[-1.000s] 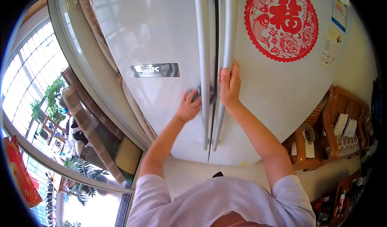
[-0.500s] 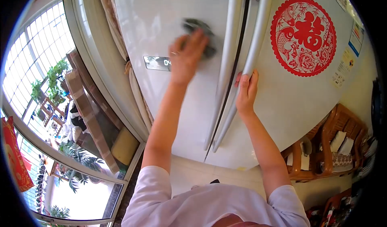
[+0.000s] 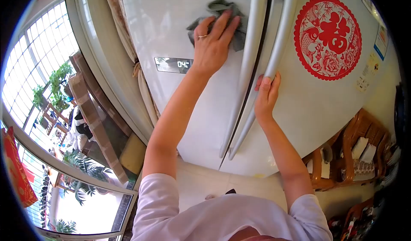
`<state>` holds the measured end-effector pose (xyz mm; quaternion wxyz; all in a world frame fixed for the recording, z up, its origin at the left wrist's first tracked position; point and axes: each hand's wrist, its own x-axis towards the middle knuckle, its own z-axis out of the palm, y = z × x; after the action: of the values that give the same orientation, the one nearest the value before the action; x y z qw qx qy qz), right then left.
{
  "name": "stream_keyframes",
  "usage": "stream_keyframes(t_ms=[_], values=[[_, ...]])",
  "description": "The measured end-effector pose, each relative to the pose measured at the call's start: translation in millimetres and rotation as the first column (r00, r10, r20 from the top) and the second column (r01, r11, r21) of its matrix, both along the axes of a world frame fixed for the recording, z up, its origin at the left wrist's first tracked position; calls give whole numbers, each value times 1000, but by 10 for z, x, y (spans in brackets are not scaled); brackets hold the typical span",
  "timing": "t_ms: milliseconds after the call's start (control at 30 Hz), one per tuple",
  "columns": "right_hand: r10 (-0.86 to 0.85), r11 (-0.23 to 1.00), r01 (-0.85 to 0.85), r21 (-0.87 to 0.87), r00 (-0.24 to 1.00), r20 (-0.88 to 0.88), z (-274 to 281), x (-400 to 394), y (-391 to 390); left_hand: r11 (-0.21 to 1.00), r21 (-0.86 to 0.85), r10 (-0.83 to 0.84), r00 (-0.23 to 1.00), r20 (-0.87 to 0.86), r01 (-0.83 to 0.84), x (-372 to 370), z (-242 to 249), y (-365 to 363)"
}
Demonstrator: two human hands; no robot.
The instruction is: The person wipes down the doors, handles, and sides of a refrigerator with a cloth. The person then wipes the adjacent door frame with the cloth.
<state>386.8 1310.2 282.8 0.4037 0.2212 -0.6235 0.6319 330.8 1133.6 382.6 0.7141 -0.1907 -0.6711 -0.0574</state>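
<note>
A dark grey-green cloth (image 3: 239,37) lies bunched against the left door of a white refrigerator (image 3: 205,117). My left hand (image 3: 212,44), with a ring on one finger, presses the cloth to the door, fingers bent over it. Just below that hand is a small display panel (image 3: 172,65), partly covered by the wrist. My right hand (image 3: 267,96) is wrapped around the right door's long handle (image 3: 280,40), thumb in front. The left door's handle (image 3: 252,40) runs beside it, with a dark gap between the doors.
A round red paper-cut decoration (image 3: 328,37) is on the right door. A wooden chair (image 3: 357,155) with cushions stands at the right. To the left are a tied curtain (image 3: 143,82), a glazed door frame, leaning boards (image 3: 96,125) and potted plants (image 3: 58,84).
My left hand and the cloth have moved up and to the right across the door, uncovering more of the display. My right hand keeps its hold on the handle.
</note>
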Motion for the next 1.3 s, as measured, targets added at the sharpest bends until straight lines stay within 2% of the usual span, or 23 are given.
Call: stream_keyframes(t_ms=[67,100,167,233,300,367,400,433,500,533,633,700,767,833,900,933,1033,1067,1100,1133,1167,1233,1300], values=[[29,999,-29,-13,999,-17,16,-3,18,997,-76,53,938,344,-28,-93,161,-15],[46,999,-46,-4,999,7,4,9,27,996,-81,53,942,332,-28,-219,263,-96],[52,999,-51,-6,998,22,-25,-5,42,970,186,-158,987,-26,160,-485,459,-364],[41,999,-40,-24,999,12,-62,-41,30,850,518,164,982,-91,-94,-447,704,-433],[28,999,-28,-44,999,18,-41,-7,23,796,604,99,992,-72,-36,-437,842,-288],[34,999,-32,-44,999,30,-33,-10,-2,942,288,190,981,-28,-174,-344,879,-83],[41,998,-40,-42,999,23,-37,-19,-10,990,113,88,996,-23,-85,-310,828,4],[29,998,-27,-51,999,36,-56,-22,-9,998,-52,40,998,48,-38,-140,771,96],[30,998,-27,-56,998,52,-69,-18,3,964,-262,39,999,24,-32,27,836,19],[66,997,-65,-31,997,33,-45,-9,35,966,-256,50,999,22,-42,-16,836,-66],[108,994,-108,-9,994,19,-29,-4,42,993,103,64,998,-17,-62,-357,918,-547],[112,993,-113,-37,994,-18,-22,-5,26,925,375,91,993,-70,-58,-533,938,-914],[93,995,-94,-38,996,-14,-65,-40,28,800,590,99,994,53,-111,-547,909,-1136],[78,996,-79,-44,997,-18,-73,-55,14,749,653,105,993,43,-108,-666,832,-1419],[51,995,-53,-82,998,-22,-61,-41,-6,424,905,-136,985,107,-39,-659,834,-1589],[53,994,-56,-90,998,-35,-64,-36,-17,432,901,-133,986,96,-29,-655,842,-1576],[17,991,-14,-136,1000,19,-87,-35,-45,537,831,21,986,163,-149,-620,863,-1429],[8,991,-4,-134,1000,28,-96,-41,-46,785,592,165,983,84,-182,-608,887,-1381],[-4,991,8,-131,999,38,-98,-49,-41,925,287,273,961,-42,-250,-597,907,-1304],[24,991,-21,-131,999,28,-85,-40,-37,972,184,156,987,-38,-146,-517,961,-1133],[18,990,-16,-138,1000,17,-85,-47,-23,996,79,38,999,-20,-36,-433,1031,-977],[26,997,-26,-77,1000,5,-92,-57,8,971,-233,58,998,32,-49,-205,1189,-789],[24,997,-24,-77,1000,-2,-105,-47,5,948,-308,76,996,-40,-84,-256,1436,-755]])
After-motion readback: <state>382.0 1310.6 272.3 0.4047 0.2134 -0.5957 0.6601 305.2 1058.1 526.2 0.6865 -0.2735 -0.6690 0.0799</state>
